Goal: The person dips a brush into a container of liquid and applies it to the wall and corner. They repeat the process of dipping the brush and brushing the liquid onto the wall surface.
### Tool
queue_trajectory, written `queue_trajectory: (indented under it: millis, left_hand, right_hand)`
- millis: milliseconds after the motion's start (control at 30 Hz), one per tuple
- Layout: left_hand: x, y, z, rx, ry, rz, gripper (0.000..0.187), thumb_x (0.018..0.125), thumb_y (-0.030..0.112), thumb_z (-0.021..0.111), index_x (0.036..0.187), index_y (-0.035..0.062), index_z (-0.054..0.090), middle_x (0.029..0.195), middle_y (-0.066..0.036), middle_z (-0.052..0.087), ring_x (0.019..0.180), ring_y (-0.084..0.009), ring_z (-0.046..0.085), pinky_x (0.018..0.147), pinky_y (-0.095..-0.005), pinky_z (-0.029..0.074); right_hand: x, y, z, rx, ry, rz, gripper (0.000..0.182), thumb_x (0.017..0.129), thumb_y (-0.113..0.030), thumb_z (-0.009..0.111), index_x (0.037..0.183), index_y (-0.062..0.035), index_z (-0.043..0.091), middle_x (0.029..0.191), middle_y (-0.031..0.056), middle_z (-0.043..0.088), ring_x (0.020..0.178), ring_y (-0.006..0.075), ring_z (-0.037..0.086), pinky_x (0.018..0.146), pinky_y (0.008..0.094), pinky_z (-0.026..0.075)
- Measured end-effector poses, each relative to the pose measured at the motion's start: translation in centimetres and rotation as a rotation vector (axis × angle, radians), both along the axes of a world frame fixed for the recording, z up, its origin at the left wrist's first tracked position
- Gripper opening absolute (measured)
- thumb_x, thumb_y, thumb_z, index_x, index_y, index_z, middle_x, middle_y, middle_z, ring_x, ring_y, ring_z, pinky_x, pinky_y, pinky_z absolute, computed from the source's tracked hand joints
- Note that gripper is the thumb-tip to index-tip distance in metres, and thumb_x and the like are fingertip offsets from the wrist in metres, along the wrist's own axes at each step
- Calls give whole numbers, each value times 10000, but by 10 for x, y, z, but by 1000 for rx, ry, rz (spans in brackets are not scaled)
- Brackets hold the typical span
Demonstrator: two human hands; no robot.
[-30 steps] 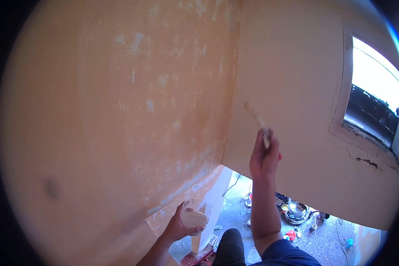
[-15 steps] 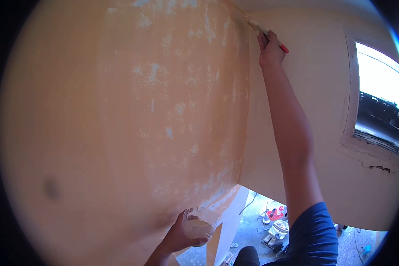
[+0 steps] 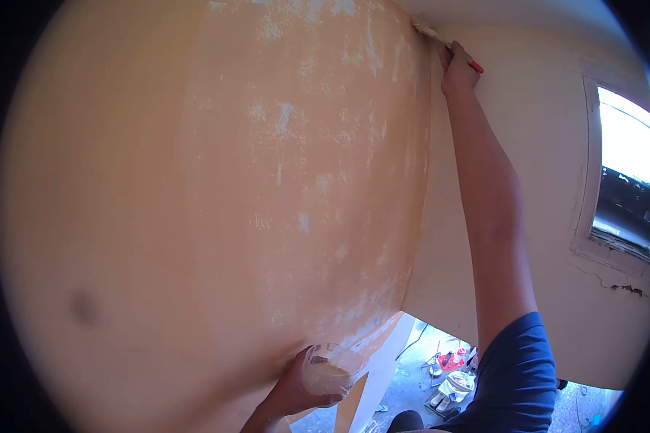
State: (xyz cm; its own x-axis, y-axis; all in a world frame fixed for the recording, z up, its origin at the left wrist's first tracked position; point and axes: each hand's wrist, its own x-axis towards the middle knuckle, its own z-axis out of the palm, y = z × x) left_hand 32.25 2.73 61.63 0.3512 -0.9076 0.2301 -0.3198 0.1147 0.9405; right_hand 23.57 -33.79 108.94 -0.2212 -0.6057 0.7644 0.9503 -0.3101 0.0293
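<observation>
High up at the corner where two walls meet the ceiling, my right hand (image 3: 458,70) grips a paintbrush (image 3: 475,65) with a red handle end. Its pale bristles touch the corner. Low in the view, my left hand (image 3: 296,390) is wrapped round a clear plastic cup (image 3: 326,374) that holds a cream-coloured liquid, probably paint. The cup is close to the wall (image 3: 267,216), which is peach-orange with whitish patches showing through.
A framed window (image 3: 628,173) is set in the right wall, with a crack (image 3: 627,289) below it. Far below, on the floor (image 3: 404,382), stand a red tray (image 3: 451,359) and a whitish bucket-like container (image 3: 455,386).
The view has shifted, so the walls and window appear further right and lower. My right hand with the brush is slightly higher along the corner. The cup stays in my left hand.
</observation>
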Motion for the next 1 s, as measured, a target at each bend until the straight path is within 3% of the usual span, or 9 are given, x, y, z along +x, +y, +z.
queue_trajectory:
  millis: [333,500,600,833,1000]
  left_hand:
    - [-14,-14,-1,47,-3,-86,1117,540,373,860,1369,-14,217,1296,-207,404,1227,-284,406,994,-394,379]
    - [-14,-17,-5,53,13,-122,1142,536,388,858,1378,-14,200,1309,-221,396,1249,-290,383,1003,-395,371]
    - [-14,-15,-5,82,-12,-134,1144,536,395,856,1379,-13,199,1311,-225,394,1244,-294,389,1000,-395,374]
    - [-14,-9,-7,99,13,-131,1126,543,402,854,1378,3,213,1283,-219,428,1220,-293,418,994,-387,374]
    - [-11,-16,-17,40,-53,-163,1128,538,406,858,1379,14,217,1265,-223,448,1195,-310,446,991,-387,382]
  right_hand:
    - [-25,-1,-63,52,260,-102,248,786,-14,612,947,119,478,902,185,601,726,247,656,662,289,599]
    - [-33,3,-15,-16,65,-63,284,785,-25,615,937,148,448,906,195,598,714,259,662,629,289,596]
    - [-23,12,10,39,117,-60,291,784,-29,614,941,150,446,887,195,603,688,261,661,614,296,596]
    - [-12,8,-58,56,143,-105,260,784,-28,601,919,147,465,847,208,611,657,269,660,591,299,595]
    - [-51,12,-80,95,403,-339,256,806,-77,605,937,125,516,879,184,612,694,258,660,588,278,591]
